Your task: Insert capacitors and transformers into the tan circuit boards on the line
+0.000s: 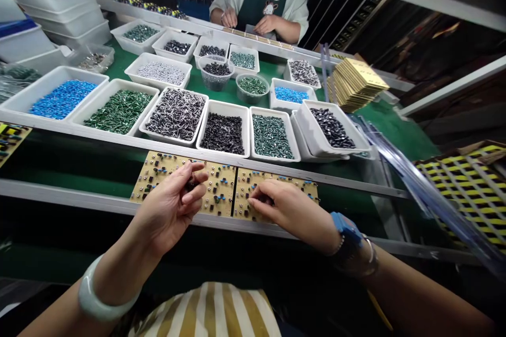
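Observation:
My left hand (168, 208) is turned palm up over the left circuit board (222, 181), its fingers curled around several small black electronic components (191, 185). Over the right circuit board (245, 179), my right hand (292, 210) is closed in a pinch, fingertips down at the board's surface. Whatever sits between those fingertips is hidden. Both tan boards lie side by side on a rail track (118, 204), fitted with small black, blue and silver parts. Just beyond them stands a white tray of black components (222, 134), beside a tray of dark green components (272, 134).
More trays hold blue parts (63, 99), green parts (117, 110) and silver-legged parts (174, 114). At the right are a stack of tan boards (356, 81) and a yellow-black striped surface (470, 184). Across the bench, a person (261, 10) works at another rail.

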Motion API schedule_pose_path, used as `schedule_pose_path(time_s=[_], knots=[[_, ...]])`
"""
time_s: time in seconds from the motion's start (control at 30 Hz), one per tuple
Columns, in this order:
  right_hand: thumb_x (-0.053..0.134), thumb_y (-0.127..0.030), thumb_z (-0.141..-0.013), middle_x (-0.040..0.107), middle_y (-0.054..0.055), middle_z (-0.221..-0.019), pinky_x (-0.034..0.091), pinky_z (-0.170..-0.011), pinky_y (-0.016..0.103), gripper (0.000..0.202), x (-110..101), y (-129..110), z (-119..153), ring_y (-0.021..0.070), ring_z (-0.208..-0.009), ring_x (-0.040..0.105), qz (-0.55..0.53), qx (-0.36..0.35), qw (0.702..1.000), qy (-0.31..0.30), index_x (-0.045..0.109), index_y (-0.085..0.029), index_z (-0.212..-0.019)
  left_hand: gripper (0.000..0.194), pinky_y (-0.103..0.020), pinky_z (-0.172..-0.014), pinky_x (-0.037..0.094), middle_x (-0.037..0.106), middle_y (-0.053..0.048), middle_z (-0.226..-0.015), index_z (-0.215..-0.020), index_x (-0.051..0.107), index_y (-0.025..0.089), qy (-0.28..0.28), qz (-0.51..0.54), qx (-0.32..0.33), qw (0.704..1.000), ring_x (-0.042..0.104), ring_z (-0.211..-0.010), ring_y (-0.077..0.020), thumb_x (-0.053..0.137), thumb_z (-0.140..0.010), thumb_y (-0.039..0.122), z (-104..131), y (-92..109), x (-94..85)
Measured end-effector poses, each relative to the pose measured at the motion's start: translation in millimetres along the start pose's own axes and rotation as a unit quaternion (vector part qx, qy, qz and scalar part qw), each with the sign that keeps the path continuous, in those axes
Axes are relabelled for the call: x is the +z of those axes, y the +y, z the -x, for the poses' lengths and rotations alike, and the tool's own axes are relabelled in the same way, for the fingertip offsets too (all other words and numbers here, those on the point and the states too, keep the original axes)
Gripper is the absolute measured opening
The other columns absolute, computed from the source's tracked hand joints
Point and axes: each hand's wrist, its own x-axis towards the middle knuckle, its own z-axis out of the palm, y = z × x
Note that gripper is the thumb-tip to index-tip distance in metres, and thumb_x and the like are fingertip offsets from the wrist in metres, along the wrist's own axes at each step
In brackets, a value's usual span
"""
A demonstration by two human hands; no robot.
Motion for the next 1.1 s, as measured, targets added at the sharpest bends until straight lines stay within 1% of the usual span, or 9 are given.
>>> schedule_pose_path(time_s=[0.1,0.3,0.43,0.53,0.67,0.77,0.9,1.0,1.1], knots=[[0.065,-0.019,-0.098,0.066,0.004,-0.085,0.042,-0.073,0.027,0.013,-1.5,-3.1,-3.0,0.0180,-0.080,0.060,0.018,0.005,1.000,-0.007,0.066,-0.016,-0.086,0.034,-0.009,-0.033,0.027,0.044,0.002,-0.070,-0.092,0.068,0.008,-0.007,-0.014,0.001,1.000,0.034,-0.042,-0.0004,0.040,-0.106,0.019,-0.2,-1.5,-1.2],[0.065,-0.017,-0.097,0.066,0.004,-0.085,0.040,-0.071,0.027,0.012,-1.0,-6.8,-4.9,0.0174,-0.078,0.059,0.039,0.011,0.999,-0.012,0.065,-0.015,-0.084,0.032,-0.008,-0.038,0.031,0.046,0.001,-0.077,-0.127,0.066,0.007,-0.027,-0.040,-0.008,0.999,0.037,-0.050,-0.0013,0.047,-0.102,0.012,0.9,1.4,-2.9],[0.064,-0.020,-0.099,0.067,0.005,-0.088,0.039,-0.071,0.028,0.013,0.0,-7.1,-2.9,0.0173,-0.077,0.058,0.063,0.010,0.998,-0.010,0.064,-0.015,-0.087,0.023,-0.008,-0.039,0.031,0.062,-0.006,-0.091,-0.114,0.069,0.010,-0.016,-0.101,0.033,0.994,0.041,-0.052,-0.0013,0.054,-0.096,0.006,1.1,-0.7,-7.6],[0.063,-0.020,-0.099,0.067,0.004,-0.088,0.039,-0.070,0.027,0.013,1.0,-7.3,-2.5,0.0168,-0.076,0.058,0.060,0.014,0.998,-0.011,0.064,-0.015,-0.087,0.009,-0.007,-0.039,0.030,0.069,-0.011,-0.100,-0.097,0.070,0.010,-0.019,-0.124,0.045,0.991,0.042,-0.052,-0.0014,0.064,-0.095,0.016,-0.7,-3.6,-11.7],[0.065,-0.021,-0.098,0.068,0.005,-0.088,0.039,-0.070,0.028,0.013,3.0,-9.8,-3.6,0.0174,-0.077,0.059,0.068,0.022,0.997,-0.010,0.065,-0.015,-0.086,0.032,-0.006,-0.041,0.028,0.064,-0.005,-0.083,-0.102,0.076,0.011,-0.049,-0.138,0.038,0.988,0.037,-0.051,0.0005,0.085,-0.081,0.032,-3.1,-4.4,-16.8],[0.065,-0.022,-0.098,0.069,0.006,-0.087,0.040,-0.071,0.029,0.015,2.0,-11.8,-4.8,0.0184,-0.078,0.059,0.071,0.025,0.997,-0.009,0.066,-0.015,-0.085,0.042,-0.007,-0.042,0.026,0.059,-0.001,-0.078,-0.111,0.077,0.014,-0.053,-0.183,0.054,0.980,0.032,-0.051,0.0011,0.087,-0.078,0.038,-3.7,-2.6,-20.5],[0.065,-0.034,-0.099,0.070,0.005,-0.088,0.043,-0.074,0.030,0.022,-9.1,-9.1,-3.9,0.0187,-0.081,0.061,-0.041,0.042,0.998,-0.002,0.072,-0.016,-0.088,0.037,-0.012,-0.058,0.042,0.071,-0.008,-0.099,-0.116,0.076,0.017,-0.045,-0.332,0.113,0.936,0.057,-0.071,-0.0075,0.081,-0.084,0.036,-7.3,1.7,-23.9],[0.069,-0.041,-0.094,0.071,0.005,-0.096,0.048,-0.076,0.026,0.027,-19.6,-4.1,-1.3,0.0174,-0.087,0.063,-0.301,0.098,0.948,-0.019,0.074,-0.017,-0.105,0.024,-0.021,-0.075,0.048,0.073,-0.009,-0.096,-0.103,0.075,0.016,-0.054,-0.464,0.195,0.863,0.065,-0.089,-0.0172,0.077,-0.087,0.033,-14.4,5.2,-25.6],[0.078,-0.030,-0.081,0.069,0.007,-0.102,0.051,-0.070,0.018,0.034,-24.0,-0.6,0.3,0.0126,-0.084,0.063,-0.554,0.196,0.809,-0.016,0.074,-0.016,-0.111,0.018,-0.026,-0.073,0.045,0.071,-0.006,-0.090,-0.096,0.072,0.018,-0.068,-0.593,0.263,0.758,0.063,-0.081,-0.0182,0.070,-0.092,0.035,-23.8,7.6,-26.1]])
